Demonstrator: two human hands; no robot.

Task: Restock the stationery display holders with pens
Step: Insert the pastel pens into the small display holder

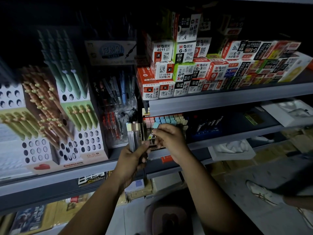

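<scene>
My left hand (131, 156) grips a bunch of several square-capped pens (134, 133) upright, their pale yellow and brown tops showing above my fingers. My right hand (166, 138) pinches a single pen with a light blue cap (155, 125) just in front of a display holder (166, 120) filled with rows of pink, blue and cream capped pens. That holder sits on the lower shelf, under the shelf of boxes. The lower part of the blue-capped pen is hidden behind my fingers.
White perforated pen stands (88, 141) with green and brown pens fill the left shelf. A clear holder of gel pens (118, 116) stands beside my left hand. Stacked refill boxes (186, 70) crowd the upper right shelf. A white shoe (260, 192) is on the floor at right.
</scene>
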